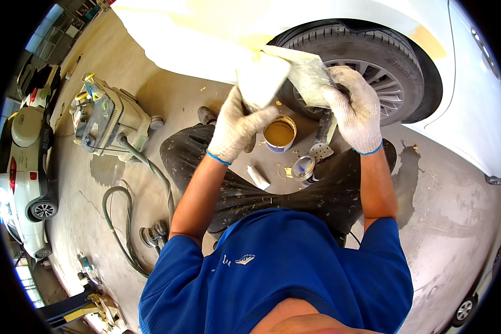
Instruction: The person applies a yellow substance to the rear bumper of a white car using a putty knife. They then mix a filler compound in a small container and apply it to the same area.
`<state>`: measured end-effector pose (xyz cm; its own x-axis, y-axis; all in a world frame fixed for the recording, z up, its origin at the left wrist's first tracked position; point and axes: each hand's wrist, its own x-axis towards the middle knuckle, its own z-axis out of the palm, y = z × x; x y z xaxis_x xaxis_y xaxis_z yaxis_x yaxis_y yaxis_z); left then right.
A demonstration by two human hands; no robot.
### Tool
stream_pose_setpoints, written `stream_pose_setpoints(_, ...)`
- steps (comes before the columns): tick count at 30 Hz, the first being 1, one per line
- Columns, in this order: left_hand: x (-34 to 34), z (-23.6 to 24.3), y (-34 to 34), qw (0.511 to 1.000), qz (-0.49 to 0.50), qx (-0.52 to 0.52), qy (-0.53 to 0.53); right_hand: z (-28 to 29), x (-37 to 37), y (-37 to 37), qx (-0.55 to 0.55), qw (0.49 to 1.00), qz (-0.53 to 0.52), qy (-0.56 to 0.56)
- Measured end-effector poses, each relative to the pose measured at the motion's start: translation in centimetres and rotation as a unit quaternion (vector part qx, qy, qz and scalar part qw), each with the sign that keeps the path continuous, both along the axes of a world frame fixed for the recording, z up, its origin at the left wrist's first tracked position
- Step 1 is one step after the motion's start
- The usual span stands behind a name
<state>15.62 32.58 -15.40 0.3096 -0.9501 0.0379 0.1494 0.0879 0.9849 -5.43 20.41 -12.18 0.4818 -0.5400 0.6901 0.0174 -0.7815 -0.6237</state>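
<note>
Both my hands wear off-white knit gloves with blue cuffs. My left hand is closed on the lower end of a white flat plate, whose surface is washed out by glare. Pinched in my right hand is a pale grey-green flat sheet, stained and curved. The plate and the sheet meet or overlap near their upper edges, in front of the white car's fender. Below and between my hands stands an open tin of mustard-brown paste.
A car wheel is close to my right hand. On the floor lie a white tube, a small round can and a perforated pad. A wheeled dust extractor stands left, its hose leading toward a sander.
</note>
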Motion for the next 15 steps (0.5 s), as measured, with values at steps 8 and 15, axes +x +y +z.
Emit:
stream_pose_setpoints(8, 0.6, -2.7, 0.5, 0.999, -0.036, -0.005, -0.003, 1.6, -0.1, -0.7, 0.15, 0.989, 0.003, -0.008)
stream_pose_setpoints(15, 1.1, -2.5, 0.0, 0.994, -0.059, -0.033, 0.083, 0.4, 0.0, -1.3, 0.225, 0.967, 0.117, 0.014)
